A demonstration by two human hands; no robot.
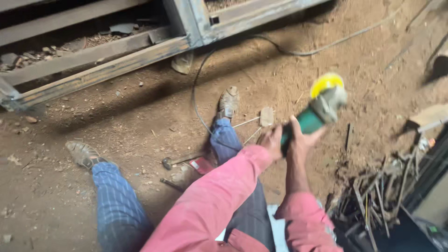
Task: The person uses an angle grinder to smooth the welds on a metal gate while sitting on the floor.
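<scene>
1. Pink sleeves fill the near edge, both arms reaching forward over blue striped trousers.
2. Right hand is wrapped round the green body of an angle grinder, fingers clamped on it. The tool is raised above the ground, right of centre, its head pointing up and to the right.
3. Left hand sits just beside the right one at the rear of the grinder's body; it touches the tool, but whether its fingers are fully clamped around it I cannot tell.
4. Yellow disc guard tops the grey gear head, blurred.
5. Black cable curves across the dirt floor from the far frame toward the right leg.
6. Two worn boots rest on the dirt, well apart.
7. Hammer lies on the ground between the legs, with a small red item just beside it.
8. Rusted steel frame of rectangular bars runs along the far left.
9. Heap of scrap metal rods lies at the near right.
</scene>
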